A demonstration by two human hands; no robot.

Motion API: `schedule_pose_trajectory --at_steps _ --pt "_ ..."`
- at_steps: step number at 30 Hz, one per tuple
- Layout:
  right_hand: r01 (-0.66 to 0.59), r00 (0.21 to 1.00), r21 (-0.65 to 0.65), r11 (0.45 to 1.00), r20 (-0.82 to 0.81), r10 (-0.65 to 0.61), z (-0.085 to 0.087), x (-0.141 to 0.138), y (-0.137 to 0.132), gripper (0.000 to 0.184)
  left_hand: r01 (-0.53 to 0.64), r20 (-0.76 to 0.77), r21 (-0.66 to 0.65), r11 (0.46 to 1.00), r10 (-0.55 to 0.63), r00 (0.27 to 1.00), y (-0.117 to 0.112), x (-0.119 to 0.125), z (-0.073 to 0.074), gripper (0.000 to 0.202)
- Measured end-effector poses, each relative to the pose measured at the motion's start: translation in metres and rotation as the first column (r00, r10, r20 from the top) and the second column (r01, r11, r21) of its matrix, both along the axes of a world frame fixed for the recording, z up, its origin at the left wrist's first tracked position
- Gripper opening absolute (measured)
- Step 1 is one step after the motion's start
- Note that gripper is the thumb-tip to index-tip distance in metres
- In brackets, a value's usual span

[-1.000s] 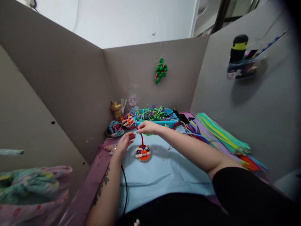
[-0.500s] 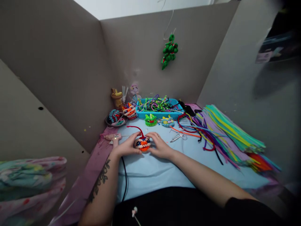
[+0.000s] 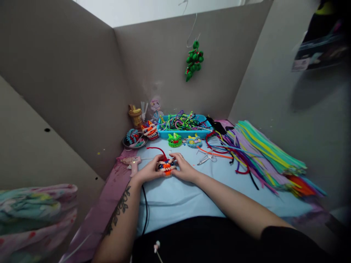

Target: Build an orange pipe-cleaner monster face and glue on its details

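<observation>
Between my two hands is an orange, white and blue pipe-cleaner animal head (image 3: 166,167), low over the blue cloth. A red pipe cleaner (image 3: 160,149) rises from its top and bends off to the left. My left hand (image 3: 150,170) grips the head's left side, fingers curled behind and thumb at the lower front. On the right side my right hand (image 3: 182,169) holds it the same way. A pink glue gun (image 3: 134,165) lies just left of my left hand. Beyond the hands sit a green animal head (image 3: 174,140) and a light blue one (image 3: 194,141).
At the back, a blue tray (image 3: 185,134) holds tangled pipe cleaners. Scissors (image 3: 207,158) lie to the right, near bundles of coloured pipe cleaners (image 3: 268,149). A bowl (image 3: 134,145) stands back left. A black cord (image 3: 146,204) runs along the cloth. Grey panels surround the table.
The camera view has shifted slightly. Both hands keep hold of the animal head, which looks tipped a little, with less of its orange underside showing.
</observation>
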State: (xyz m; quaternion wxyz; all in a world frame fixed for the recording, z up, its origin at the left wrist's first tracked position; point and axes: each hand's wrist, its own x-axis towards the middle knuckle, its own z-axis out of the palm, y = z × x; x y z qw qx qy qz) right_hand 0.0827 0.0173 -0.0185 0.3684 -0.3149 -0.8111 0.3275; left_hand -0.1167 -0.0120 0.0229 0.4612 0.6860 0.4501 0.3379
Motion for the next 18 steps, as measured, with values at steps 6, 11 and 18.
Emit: schedule_pose_trajectory --at_steps 6,11,18 --pt "-0.009 1.000 -0.007 1.000 -0.003 0.009 -0.0009 0.0002 0.0012 0.066 -0.015 0.036 0.049 0.999 0.013 0.999 0.0018 -0.0023 -0.0064 0.074" --pt "0.006 1.000 0.019 1.000 0.015 -0.006 -0.0031 -0.0011 0.0019 0.063 -0.006 0.041 0.028 1.000 0.005 0.999 0.0023 -0.0006 -0.0093 0.075" --pt "-0.027 0.999 0.008 1.000 0.035 0.027 0.0010 0.0001 0.0000 0.068 0.040 0.089 -0.016 0.999 -0.039 0.995 0.0020 -0.0018 -0.0102 0.088"
